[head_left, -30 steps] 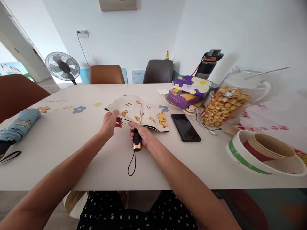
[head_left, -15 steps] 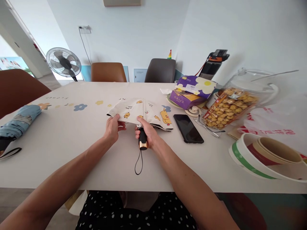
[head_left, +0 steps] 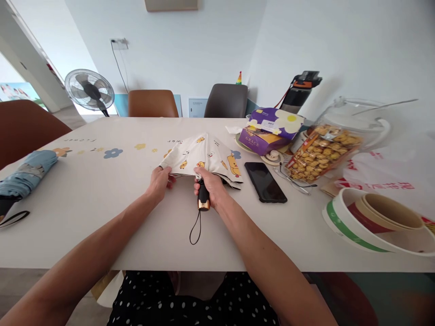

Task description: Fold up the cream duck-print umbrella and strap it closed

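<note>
A white folding umbrella (head_left: 190, 156) printed with yellow ducks is in front of me, its canopy collapsed but loose. My right hand (head_left: 210, 184) is wrapped round the top of its black handle, with the thumb on the canopy's edge. Below the fist show the handle's gold end and a black wrist loop (head_left: 195, 232). At the canopy's left corner, my left hand (head_left: 159, 182) pinches the fabric edge between thumb and fingers. The underside of the canopy and its ribs are mostly hidden.
A black phone (head_left: 265, 182) and glasses (head_left: 295, 180) lie to the right, near a tissue pack (head_left: 277, 122), a jar of snacks (head_left: 321, 151) and paper bowls (head_left: 350, 226). Far left lies a folded blue umbrella (head_left: 29, 174). The table's front edge runs just before my lap.
The canopy has risen in the middle into a peaked shape, and its left corner has come inward with my left hand. My right hand keeps its hold on the handle.
</note>
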`<state>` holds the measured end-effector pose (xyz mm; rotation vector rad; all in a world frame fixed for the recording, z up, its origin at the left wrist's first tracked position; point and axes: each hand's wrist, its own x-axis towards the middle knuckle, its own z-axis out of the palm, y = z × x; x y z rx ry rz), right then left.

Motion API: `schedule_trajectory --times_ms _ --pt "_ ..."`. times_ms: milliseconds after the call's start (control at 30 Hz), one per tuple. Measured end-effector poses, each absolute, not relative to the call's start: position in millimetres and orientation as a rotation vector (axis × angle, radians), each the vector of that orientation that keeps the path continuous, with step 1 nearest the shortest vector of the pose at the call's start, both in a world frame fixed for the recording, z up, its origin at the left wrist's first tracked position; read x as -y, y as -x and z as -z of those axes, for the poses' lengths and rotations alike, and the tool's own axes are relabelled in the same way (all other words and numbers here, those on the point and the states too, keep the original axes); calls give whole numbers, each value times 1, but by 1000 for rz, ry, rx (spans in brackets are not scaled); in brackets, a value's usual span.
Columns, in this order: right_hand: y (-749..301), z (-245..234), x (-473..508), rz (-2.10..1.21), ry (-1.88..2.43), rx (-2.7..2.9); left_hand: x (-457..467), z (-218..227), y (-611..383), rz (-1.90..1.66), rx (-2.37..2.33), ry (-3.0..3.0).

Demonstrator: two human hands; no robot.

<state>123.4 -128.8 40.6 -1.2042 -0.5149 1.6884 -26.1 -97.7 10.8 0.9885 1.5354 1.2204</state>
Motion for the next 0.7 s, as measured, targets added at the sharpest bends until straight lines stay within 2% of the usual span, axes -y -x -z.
schedule_trajectory --times_ms 167,267,433,700 --pt "-125 -43 129 -1681 1188 571 93 -12 36 -1496 -1747 -1168" --pt "-124 -42 129 -1680 1210 589 101 -18 29 -1639 -1658 -1520" --pt "-119 -39 132 -1686 1228 656 113 -18 2 -1439 -1379 -1823" --pt "-115 -38 137 -1726 1201 757 103 -30 -3 -1440 -1508 -1735"
